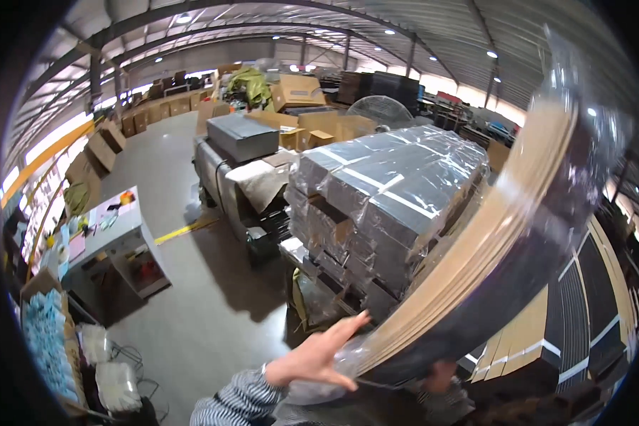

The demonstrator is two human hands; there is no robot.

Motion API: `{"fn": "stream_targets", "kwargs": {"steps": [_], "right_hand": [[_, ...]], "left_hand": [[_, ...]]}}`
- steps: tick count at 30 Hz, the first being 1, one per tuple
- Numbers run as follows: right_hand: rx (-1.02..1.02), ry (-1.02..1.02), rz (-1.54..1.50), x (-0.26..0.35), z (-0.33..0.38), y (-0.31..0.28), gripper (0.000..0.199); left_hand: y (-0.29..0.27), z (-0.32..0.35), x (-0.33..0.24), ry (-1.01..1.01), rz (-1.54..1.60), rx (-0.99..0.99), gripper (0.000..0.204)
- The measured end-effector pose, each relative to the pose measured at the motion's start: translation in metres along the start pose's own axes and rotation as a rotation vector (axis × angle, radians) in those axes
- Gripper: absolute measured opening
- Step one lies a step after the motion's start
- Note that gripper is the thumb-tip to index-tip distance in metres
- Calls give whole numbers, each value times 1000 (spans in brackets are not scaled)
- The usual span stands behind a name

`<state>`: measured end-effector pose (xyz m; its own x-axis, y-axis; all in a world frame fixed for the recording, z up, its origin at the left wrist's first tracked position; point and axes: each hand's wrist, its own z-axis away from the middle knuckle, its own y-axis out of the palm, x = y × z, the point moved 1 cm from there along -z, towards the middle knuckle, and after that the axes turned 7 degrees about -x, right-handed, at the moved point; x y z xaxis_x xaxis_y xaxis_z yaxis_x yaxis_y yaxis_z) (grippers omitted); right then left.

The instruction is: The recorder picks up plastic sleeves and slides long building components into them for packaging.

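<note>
A long bundle of flat boards, tan on the edges and black on its outer face, stands tilted from the lower middle to the upper right, wrapped in clear plastic film. At its lower end is my left hand, its thumb and fingers spread apart, close to or touching the film; contact is hard to judge. My right hand is low under the black face, dark and blurred, so its fingers cannot be made out. Just behind the bundle rises a stack of grey boxes under clear film with white straps.
Strapped black and tan board stacks lie at the right. A grey machine carries a grey box. At the left stand a white worktable and a carton of light-blue pieces. Cardboard boxes and a large fan are farther back.
</note>
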<state>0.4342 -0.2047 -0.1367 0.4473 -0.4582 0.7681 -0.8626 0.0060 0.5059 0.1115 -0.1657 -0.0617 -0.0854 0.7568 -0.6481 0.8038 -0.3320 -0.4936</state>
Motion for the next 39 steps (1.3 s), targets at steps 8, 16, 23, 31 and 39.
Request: {"fn": "stream_targets", "kwargs": {"steps": [8,16,23,31,39], "right_hand": [[311,-729,654,58,-134,221,66],[353,-667,1425,28,-206,193,59],[-661,-299,668,0,-319,22,55],[-407,113,438,-40,-368,24,58],[-438,333,228,-25,-350,57,53]], "left_hand": [[23,111,111,-500,40,-225,91],[-297,37,107,-549,230,-726,72],[-466,-138,215,-416,484,-551,67],[-499,-332,381,-484,422,-105,60],[-393,-388,447,-686,702,155,33]]}}
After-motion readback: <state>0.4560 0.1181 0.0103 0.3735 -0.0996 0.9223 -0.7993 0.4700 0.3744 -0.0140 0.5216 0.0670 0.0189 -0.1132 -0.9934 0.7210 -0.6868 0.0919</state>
